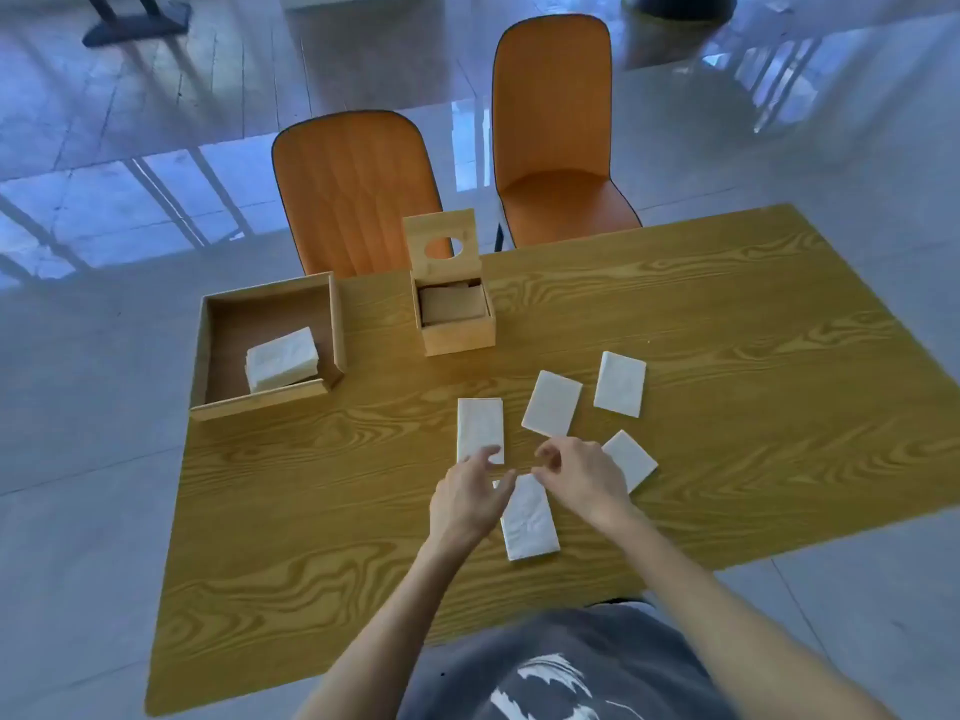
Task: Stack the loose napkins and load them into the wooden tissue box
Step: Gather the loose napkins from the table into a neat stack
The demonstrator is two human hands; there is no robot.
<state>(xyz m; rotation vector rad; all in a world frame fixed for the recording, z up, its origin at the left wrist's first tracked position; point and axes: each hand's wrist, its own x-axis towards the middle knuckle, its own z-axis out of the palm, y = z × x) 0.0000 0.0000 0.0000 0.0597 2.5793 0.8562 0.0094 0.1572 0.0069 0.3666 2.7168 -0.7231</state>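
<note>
Item: five loose napkins on the bench (727, 314) — nearest napkin (530, 519) lying between and just under both hands, a second (479, 426) just beyond the left hand (467, 498), a third (551, 402) just beyond the right hand (579, 478), a fourth (634, 459) partly under its outer side, a fifth (620, 384) farther out. Wooden tissue box (457, 317), lid raised, stands well ahead of both hands. Both hands empty, fingers loosely spread; best handling, by judgement: pinch one napkin by its short edge, lay it square on its neighbour, align edges before adding more.
</note>
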